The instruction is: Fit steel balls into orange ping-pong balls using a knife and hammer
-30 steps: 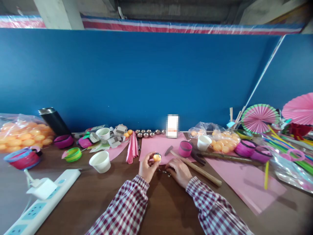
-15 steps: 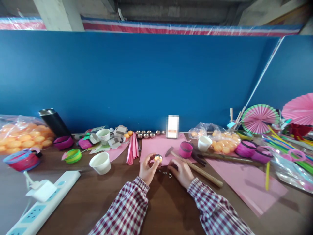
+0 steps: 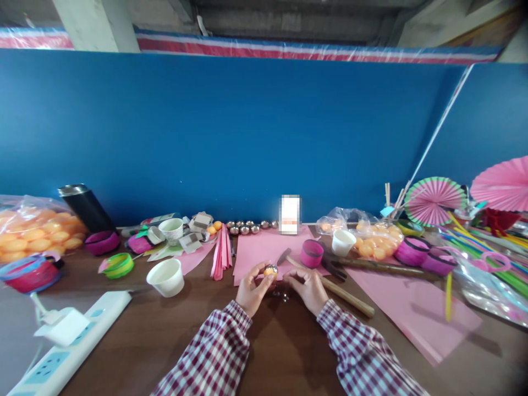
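My left hand (image 3: 252, 291) holds an orange ping-pong ball (image 3: 270, 271) between thumb and fingers; shiny silver pieces cover part of it. Just to the right, my right hand (image 3: 307, 287) is closed in a pinch, its fingertips apart from the ball. Whatever is between those fingertips is too small to make out. On the brown table below and between the hands lie a few small shiny silver bits (image 3: 284, 297), slightly blurred. Beyond them a row of shiny silver balls (image 3: 246, 226) sits at the back, along a pink sheet (image 3: 256, 250).
A hammer (image 3: 348, 297) lies beside my right hand, near a magenta ring-shaped roll (image 3: 312, 253). White paper cups (image 3: 165, 278) and a power strip (image 3: 82, 341) are on the left. Bagged orange balls (image 3: 377, 247) stand right, before a blue partition (image 3: 231, 132).
My right hand's fingertips have lifted from near the silver bits into a pinch. The ball in my left hand has turned, showing more silver, and the view has shifted slightly.
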A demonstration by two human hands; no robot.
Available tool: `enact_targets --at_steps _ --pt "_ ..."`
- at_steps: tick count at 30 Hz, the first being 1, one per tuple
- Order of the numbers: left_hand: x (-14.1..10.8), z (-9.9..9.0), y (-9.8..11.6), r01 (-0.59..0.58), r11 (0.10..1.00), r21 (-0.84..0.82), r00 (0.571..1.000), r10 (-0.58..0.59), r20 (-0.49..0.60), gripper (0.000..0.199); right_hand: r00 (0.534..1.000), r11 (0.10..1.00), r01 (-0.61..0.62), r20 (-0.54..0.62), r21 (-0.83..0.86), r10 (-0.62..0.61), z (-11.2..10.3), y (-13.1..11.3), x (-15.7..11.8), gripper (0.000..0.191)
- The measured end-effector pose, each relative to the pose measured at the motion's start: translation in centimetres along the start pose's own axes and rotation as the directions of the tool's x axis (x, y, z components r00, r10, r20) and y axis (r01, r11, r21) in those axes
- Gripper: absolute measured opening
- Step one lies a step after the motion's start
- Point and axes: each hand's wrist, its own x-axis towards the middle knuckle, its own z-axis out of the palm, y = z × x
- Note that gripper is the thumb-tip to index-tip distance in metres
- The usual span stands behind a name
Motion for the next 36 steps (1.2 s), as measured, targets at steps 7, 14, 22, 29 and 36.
enact_targets --at_steps 7,14,22,29,36 --pt "-0.01 0.06 0.13 0.043 0.999 -0.026 0.999 -0.044 -0.031 0.045 1.0 1.0 0.013 0.004 -0.007 -0.013 0.21 0.33 0.05 0.021" --pt "0.03 -0.13 -0.24 0.003 1.0 0.03 1.0 -0.002 -0.023 0.046 0.998 0.997 0.056 0.022 -0.055 -0.055 0.27 0.4 0.05 0.02" --pt "0.18 -0.15 -0.28 -0.042 0.993 0.109 0.999 0.044 -0.013 0.047 0.999 0.998 0.038 0.031 -0.057 -0.036 0.33 0.48 0.03 0.015" --pt "0.38 -0.17 -0.52 -0.034 0.993 0.11 0.999 0.035 -0.005 0.045 0.998 0.994 0.064 -0.001 -0.091 -0.064 0.37 0.26 0.0 0.01" --pt "0.17 -0.03 -0.32 -0.034 0.988 0.149 0.999 0.03 0.031 0.044 0.995 1.0 -0.016 -0.098 0.022 0.018 0.48 0.66 0.12 0.011"
